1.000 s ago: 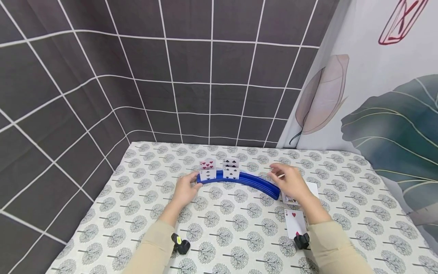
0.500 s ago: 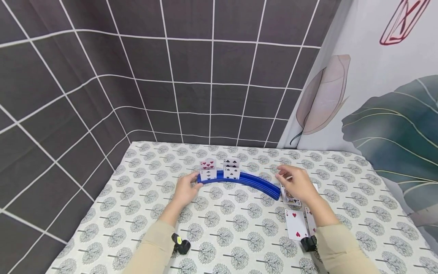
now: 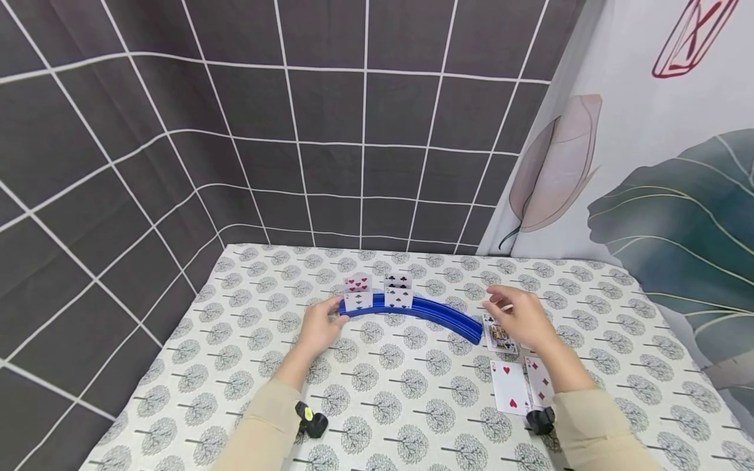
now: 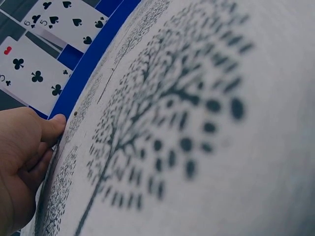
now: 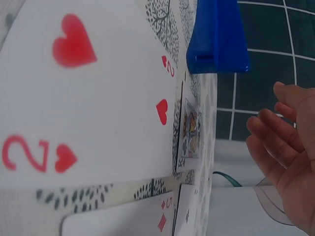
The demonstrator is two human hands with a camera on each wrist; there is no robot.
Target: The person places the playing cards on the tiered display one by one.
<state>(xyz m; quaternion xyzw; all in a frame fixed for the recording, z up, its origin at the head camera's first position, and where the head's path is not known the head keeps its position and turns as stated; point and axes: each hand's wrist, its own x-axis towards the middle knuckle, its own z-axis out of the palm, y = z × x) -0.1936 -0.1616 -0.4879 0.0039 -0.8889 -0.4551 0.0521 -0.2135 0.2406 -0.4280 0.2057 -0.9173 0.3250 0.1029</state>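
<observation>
A curved blue card holder [image 3: 438,313] lies on the patterned cloth, with two pairs of cards standing in it: a hearts card [image 3: 357,282] behind a clubs card [image 4: 37,76], and a clubs card behind a five of spades [image 4: 74,22]. At the holder's left end my left hand [image 3: 320,327] grips it, thumb on the near edge. My right hand [image 3: 525,318] hovers above the cards right of the holder, fingers loosely bent and holding nothing. Beneath it lies a king [image 3: 499,335]; nearer are a two of hearts [image 3: 510,387] and a five of diamonds [image 5: 123,219].
In the right wrist view another card [image 5: 187,209] lies beyond the five of diamonds, mostly hidden from the head view by my right hand. A dark gridded curtain [image 3: 330,163] stands behind the table, with a leaf-printed one [image 3: 665,216] at the right.
My right hand has moved to the right, away from the holder's end, uncovering the king and the five of diamonds. My left hand and the holder have stayed in place.
</observation>
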